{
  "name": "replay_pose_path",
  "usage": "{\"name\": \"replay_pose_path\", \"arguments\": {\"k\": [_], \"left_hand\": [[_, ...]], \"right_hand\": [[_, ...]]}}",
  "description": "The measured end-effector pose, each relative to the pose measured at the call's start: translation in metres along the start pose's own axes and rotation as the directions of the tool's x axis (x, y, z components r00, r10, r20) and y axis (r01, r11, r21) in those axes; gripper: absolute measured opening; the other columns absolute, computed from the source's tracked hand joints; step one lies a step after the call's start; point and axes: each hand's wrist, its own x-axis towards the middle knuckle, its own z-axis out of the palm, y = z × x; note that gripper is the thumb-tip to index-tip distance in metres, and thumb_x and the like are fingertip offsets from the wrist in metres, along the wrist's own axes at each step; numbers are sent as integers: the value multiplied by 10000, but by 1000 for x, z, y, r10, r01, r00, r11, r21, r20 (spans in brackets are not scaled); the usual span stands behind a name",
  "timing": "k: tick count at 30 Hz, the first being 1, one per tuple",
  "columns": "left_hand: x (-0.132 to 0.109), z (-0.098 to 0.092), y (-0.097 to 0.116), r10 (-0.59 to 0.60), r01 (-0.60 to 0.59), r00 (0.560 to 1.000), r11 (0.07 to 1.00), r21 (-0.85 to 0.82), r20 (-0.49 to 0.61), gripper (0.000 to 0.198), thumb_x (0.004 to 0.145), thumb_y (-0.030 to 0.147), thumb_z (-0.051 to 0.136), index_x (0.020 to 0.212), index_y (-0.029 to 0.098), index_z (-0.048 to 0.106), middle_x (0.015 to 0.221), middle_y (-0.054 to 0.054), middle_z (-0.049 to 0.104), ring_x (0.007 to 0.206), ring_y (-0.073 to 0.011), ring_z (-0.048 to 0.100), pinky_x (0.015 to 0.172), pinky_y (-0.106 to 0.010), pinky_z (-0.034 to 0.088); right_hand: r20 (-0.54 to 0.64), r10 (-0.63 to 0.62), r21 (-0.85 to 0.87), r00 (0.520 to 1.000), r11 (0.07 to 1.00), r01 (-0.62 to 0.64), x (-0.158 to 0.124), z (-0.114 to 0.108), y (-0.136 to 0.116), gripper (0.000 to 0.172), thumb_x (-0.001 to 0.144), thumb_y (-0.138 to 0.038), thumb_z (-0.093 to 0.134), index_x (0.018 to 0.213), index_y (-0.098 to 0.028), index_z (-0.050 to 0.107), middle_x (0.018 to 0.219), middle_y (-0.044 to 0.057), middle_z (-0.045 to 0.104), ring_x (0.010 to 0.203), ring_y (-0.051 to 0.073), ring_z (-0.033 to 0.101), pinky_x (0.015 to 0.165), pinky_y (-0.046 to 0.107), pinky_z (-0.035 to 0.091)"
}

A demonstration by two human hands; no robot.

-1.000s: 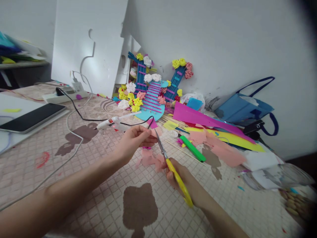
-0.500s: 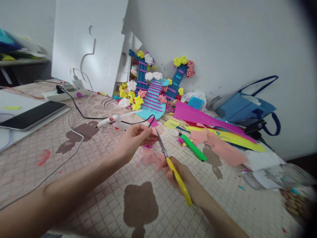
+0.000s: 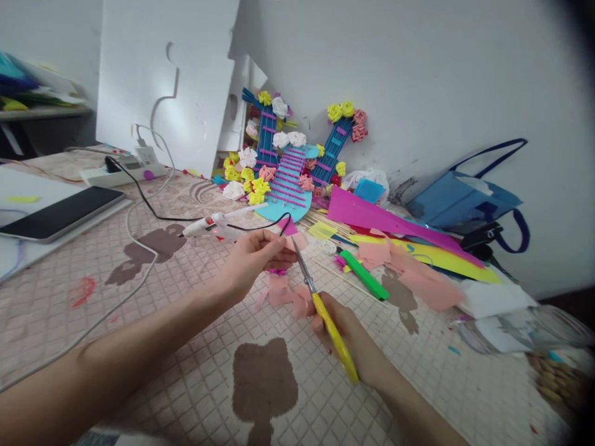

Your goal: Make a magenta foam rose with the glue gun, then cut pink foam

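Between the thumb and fingers of my left hand a small piece of salmon-pink paper is pinched. My right hand grips a pair of scissors with yellow handles, their blades pointing away from me and meeting the paper's edge. How far the blades stand apart is hard to make out. Below my left fingers, several salmon paper scraps lie on the patterned tablecloth. To the right of the blades rests a green box cutter.
A white glue gun with a black cord lies left of my hands. Behind stands a craft piece with paper flowers. Coloured sheets and a blue bag are at the right. A tablet-like device lies at the left.
Both hands stay nearly in place, still holding the paper and the scissors. The scissors have shifted very slightly against the paper, and the view has moved a little.
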Motion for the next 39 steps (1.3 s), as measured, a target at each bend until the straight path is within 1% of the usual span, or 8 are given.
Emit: {"name": "replay_pose_path", "arguments": {"k": [3, 7, 17, 26, 29, 32, 35, 39], "left_hand": [[1, -1, 0, -5, 5, 1000, 1000, 1, 8, 203, 777, 284, 685, 778, 139, 544, 759, -62, 722, 728, -173, 705, 744, -313, 551], [1, -2, 0, -1, 1, 1000, 1000, -1, 22, 198, 776, 282, 685, 774, 140, 546, 761, -60, 724, 728, -176, 707, 744, -313, 552], [1, -1, 2, -25, 25, 1000, 1000, -1, 18, 171, 796, 264, 670, 768, 139, 556, 757, -56, 728, 719, -164, 703, 743, -309, 552], [5, -5, 0, -82, 79, 996, 996, 49, 43, 210, 790, 297, 684, 789, 125, 565, 831, -74, 721, 736, -168, 704, 701, -275, 555], [5, -7, -2, -81, 78, 995, 995, 58, 58, 246, 772, 322, 705, 775, 124, 559, 841, -75, 719, 747, -172, 701, 724, -295, 557], [5, -8, -1, -101, 92, 990, 992, 91, 94, 269, 758, 344, 717, 765, 116, 575, 865, -85, 722, 750, -167, 697, 731, -300, 557], [4, -10, -1, -195, 158, 963, 968, 194, 187, 289, 732, 364, 740, 764, 106, 613, 814, -84, 729, 701, -144, 692, 677, -251, 550], [-1, -6, -7, -368, 243, 864, 903, 354, 345, 301, 712, 381, 758, 779, 108, 649, 735, -65, 733, 639, -125, 685, 618, -218, 544]], "right_hand": [[2, 3, -49, 1000, 999, -3, 0, -3, 5, 437, 777, -631, 518, 643, -225, 429, 585, -26, 425, 483, 95, 350, 410, 205, 263], [5, -27, -123, 1000, 992, 27, -1, -4, 8, 398, 758, -605, 559, 668, -231, 456, 560, -41, 422, 444, 88, 332, 388, 207, 244], [8, -7, -100, 1000, 995, 8, -2, -3, 11, 382, 710, -589, 619, 693, -229, 490, 573, -48, 462, 397, 65, 325, 347, 197, 248], [29, 82, -243, 996, 967, -73, 2, -14, 16, 611, 651, -837, 452, 694, -231, 384, 422, -109, 318, 312, 54, 285, 307, 182, 249], [85, 27, -258, 996, 966, -4, 2, -22, 21, 618, 713, -831, 383, 771, -217, 428, 468, -97, 360, 338, 54, 322, 334, 177, 263], [159, -34, -127, 987, 990, 55, 4, -28, 21, 643, 746, -824, 333, 840, -203, 472, 533, -77, 394, 371, 59, 352, 357, 190, 278], [91, -96, -28, 991, 995, 99, 8, -33, 16, 595, 768, -780, 390, 857, -200, 486, 554, -66, 423, 386, 67, 365, 368, 205, 284], [-104, -216, -126, 971, 971, 202, 13, -35, 12, 336, 776, -512, 632, 828, -208, 500, 582, -55, 485, 465, 89, 441, 431, 220, 358]]}}
